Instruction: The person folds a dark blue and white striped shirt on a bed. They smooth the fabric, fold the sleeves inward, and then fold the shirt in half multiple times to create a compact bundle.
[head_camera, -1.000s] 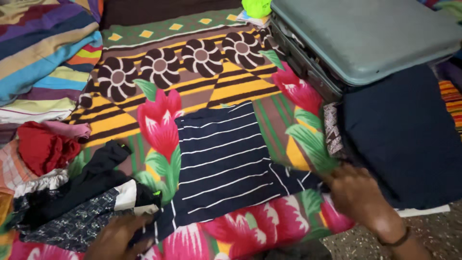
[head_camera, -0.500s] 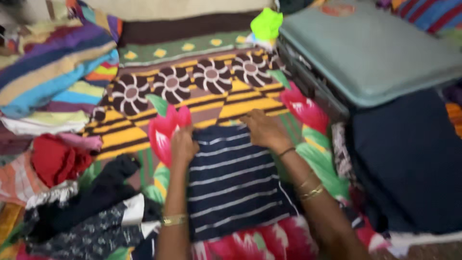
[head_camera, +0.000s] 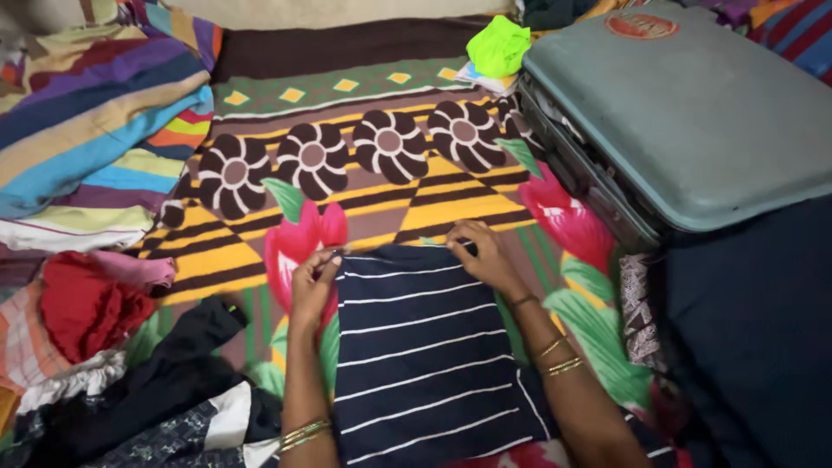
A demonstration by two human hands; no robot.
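Spread under everything we see a bright flowered blanket [head_camera: 381, 186] with red tulips and dark rosettes. On it, straight before us, lies a navy top with thin white stripes [head_camera: 425, 355], laid flat. Our left hand [head_camera: 314, 284] pinches its upper left corner, fingers curled shut on the cloth. Our right hand [head_camera: 481, 251] grips the upper right edge the same way. To the right stands a closed grey-green suitcase [head_camera: 693, 113], with dark navy fabric [head_camera: 763, 338] below it. A heap of mixed clothes [head_camera: 113, 364] lies at left.
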